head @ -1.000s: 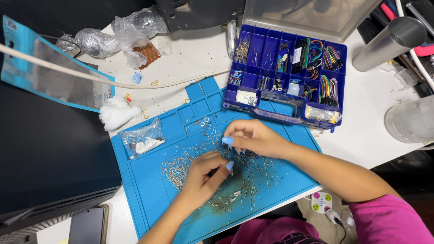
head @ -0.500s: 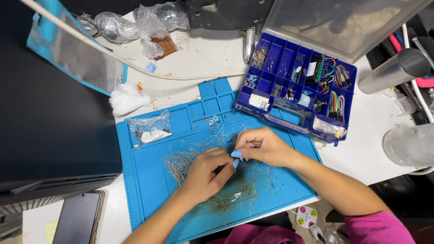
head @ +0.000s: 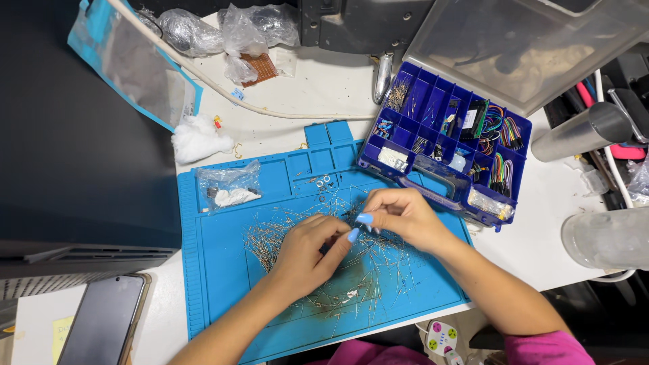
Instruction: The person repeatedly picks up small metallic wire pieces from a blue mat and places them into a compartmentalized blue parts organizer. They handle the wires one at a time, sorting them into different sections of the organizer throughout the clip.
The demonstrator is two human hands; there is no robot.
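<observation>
A blue work mat [head: 216, 270] lies on the white table, strewn with many thin metal wire-legged parts [head: 365, 284]. My left hand [head: 307, 253] rests in the middle of the pile with its fingers curled, pinching something small. My right hand [head: 402, 216] sits just to its right, fingertips pinched and meeting the left ones over the pile. Which tiny pieces each hand holds is too small to tell.
An open blue compartment box [head: 446, 152] of small parts and coloured wires stands behind the right hand, its clear lid up. A small plastic bag [head: 230, 186] lies on the mat. A phone [head: 105, 321] is at the lower left; metal cylinders [head: 581, 132] at the right.
The view has shifted, so everything sits lower and to the right. Both hands stay together over the pile, fingertips still working at small pieces.
</observation>
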